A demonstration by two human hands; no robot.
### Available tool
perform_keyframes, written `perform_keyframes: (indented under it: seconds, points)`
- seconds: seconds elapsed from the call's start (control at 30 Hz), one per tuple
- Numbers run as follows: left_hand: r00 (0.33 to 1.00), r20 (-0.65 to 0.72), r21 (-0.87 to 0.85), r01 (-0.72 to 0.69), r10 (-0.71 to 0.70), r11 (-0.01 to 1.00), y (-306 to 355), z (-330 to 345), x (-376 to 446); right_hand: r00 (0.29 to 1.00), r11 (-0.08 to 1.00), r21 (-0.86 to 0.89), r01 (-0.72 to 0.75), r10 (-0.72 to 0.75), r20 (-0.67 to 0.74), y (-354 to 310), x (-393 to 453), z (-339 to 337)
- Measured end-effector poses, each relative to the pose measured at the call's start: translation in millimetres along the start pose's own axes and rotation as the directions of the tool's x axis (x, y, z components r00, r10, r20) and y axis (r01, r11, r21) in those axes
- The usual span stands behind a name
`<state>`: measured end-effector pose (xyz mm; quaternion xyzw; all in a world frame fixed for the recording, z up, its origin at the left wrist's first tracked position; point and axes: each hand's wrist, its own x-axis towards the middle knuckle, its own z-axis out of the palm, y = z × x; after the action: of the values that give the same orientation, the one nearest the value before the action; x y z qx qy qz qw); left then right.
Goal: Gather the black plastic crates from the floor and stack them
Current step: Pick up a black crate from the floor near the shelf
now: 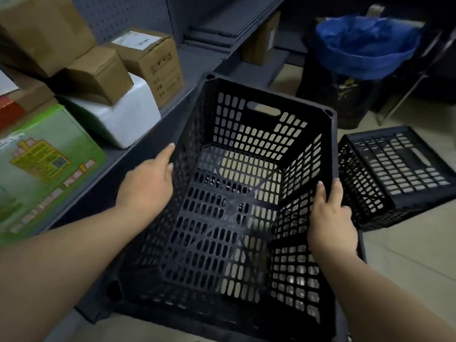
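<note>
I hold a black perforated plastic crate (249,134) by its two long rims, open side up and tilted toward me. My left hand (148,178) grips the left rim. My right hand (330,215) is closed over the right rim. Under it sits another black crate (296,280), and the held one is partly nested into it. A third black crate (399,174) lies on its side on the tiled floor to the right, apart from my hands.
A grey shelf (158,134) runs along the left with cardboard boxes (150,60), a white foam box (123,117) and a green carton (47,164). A bin with a blue bag (365,48) stands at the back right. Beige floor tiles (407,248) lie to the right.
</note>
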<state>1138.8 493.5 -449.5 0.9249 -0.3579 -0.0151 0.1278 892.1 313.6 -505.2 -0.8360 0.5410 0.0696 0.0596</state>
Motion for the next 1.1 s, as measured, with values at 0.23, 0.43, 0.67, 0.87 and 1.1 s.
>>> perform_keyframes:
  seconds: [0.23, 0.43, 0.67, 0.87, 1.1]
  points:
    - [0.996, 0.051, -0.186, 0.087, -0.079, 0.979, 112.6, 91.5, -75.2, 1.0, 0.995, -0.1, 0.009, -0.01, -0.004, 150.2, 1.9, 4.8]
    - [0.977, 0.139, -0.226, 0.188, -0.16, 0.956, 174.7, 150.6, -127.3, 0.999, 0.995, -0.098, 0.019, -0.016, 0.038, 236.0, -3.7, 31.4]
    - [0.967, 0.172, -0.174, 0.216, -0.187, 0.961, 190.6, 190.2, -157.8, 0.991, 0.999, -0.042, 0.021, -0.015, 0.132, 270.4, -14.9, 78.2]
    - [0.964, 0.211, -0.089, 0.184, -0.162, 0.979, 193.1, 216.3, -166.8, 0.983, 0.999, 0.011, -0.051, 0.049, 0.178, 277.3, -23.2, 105.3]
    - [0.971, 0.216, -0.056, 0.115, -0.1, 0.992, 187.0, 211.8, -155.4, 0.978, 0.983, 0.11, -0.144, 0.125, 0.169, 271.4, -24.2, 103.4]
